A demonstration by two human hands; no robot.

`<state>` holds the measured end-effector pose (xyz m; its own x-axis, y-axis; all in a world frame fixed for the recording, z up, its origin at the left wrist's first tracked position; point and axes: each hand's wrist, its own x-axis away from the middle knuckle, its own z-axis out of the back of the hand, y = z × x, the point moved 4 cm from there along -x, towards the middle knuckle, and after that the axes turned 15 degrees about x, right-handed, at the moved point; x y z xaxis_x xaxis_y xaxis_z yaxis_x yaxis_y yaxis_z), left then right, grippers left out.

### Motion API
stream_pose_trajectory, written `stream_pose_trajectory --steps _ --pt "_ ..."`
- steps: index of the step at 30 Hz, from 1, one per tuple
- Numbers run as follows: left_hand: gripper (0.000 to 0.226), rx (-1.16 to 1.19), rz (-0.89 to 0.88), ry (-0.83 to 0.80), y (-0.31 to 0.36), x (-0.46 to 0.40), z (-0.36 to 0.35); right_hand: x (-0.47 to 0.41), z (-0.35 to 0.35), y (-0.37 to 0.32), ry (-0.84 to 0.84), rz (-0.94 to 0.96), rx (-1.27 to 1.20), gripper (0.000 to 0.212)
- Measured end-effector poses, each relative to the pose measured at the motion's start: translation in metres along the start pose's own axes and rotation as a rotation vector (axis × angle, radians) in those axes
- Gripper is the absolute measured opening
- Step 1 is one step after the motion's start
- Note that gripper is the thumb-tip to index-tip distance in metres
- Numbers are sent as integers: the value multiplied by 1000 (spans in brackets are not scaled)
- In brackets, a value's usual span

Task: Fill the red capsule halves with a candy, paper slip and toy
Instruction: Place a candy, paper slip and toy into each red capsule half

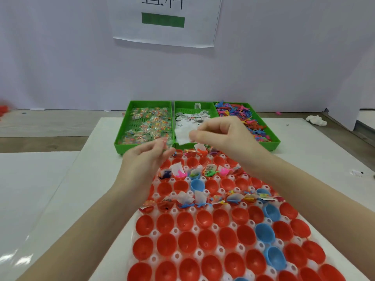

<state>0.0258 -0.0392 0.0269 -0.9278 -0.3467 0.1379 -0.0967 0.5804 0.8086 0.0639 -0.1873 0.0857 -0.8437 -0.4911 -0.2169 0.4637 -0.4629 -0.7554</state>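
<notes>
**Paper slip pinched above the far rows**

The left hand (150,157) is hovering over the tray's far-left corner, fingers curled together on what looks like a clear-wrapped candy (165,141), though blur is hiding the detail. The right hand (221,134) is pinching a white paper slip (183,136) by its edge, just in front of the middle green bin (194,107). The slip is looking thin, light and floppy, so an edge pinch is probably suiting it best. Below, many red capsule halves (185,220) are sitting unfilled.
</notes>
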Motion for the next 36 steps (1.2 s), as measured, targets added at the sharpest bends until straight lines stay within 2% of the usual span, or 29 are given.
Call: stream_pose_trajectory --steps 2,4,9,12,18,21,24,26,29,32,36 --pt "15 94 109 -103 -2 23 -5 13 -8 -5 -35 14 33 17" --pt "19 127 138 -167 -1 42 -6 23 -13 -9 -68 25 46 15" --pt "21 69 118 -134 2 65 0 37 -24 -12 -68 39 78 21" --pt "27 44 85 -134 5 74 5 43 -29 -14 -26 44 106 28" --pt "27 -68 -98 -135 9 89 7 56 -33 -19 12 75 164 20" --pt "28 -56 -123 -98 9 90 12 61 -31 -24 -19 52 68 12" --pt "24 -42 -99 -87 8 93 12 58 -29 -18 -160 -165 -248 26" --pt "18 -39 -107 -93 8 96 8 62 -29 -20 -208 -131 -437 37" --pt "26 -77 -155 -84 8 101 3 70 -26 -18 -223 -113 -572 40" --pt "30 -145 -236 -93 11 104 0 70 -27 -19 -229 -86 -612 43" --pt "15 -276 -331 -162 14 107 -3 76 -24 -23 -74 24 -413 46"
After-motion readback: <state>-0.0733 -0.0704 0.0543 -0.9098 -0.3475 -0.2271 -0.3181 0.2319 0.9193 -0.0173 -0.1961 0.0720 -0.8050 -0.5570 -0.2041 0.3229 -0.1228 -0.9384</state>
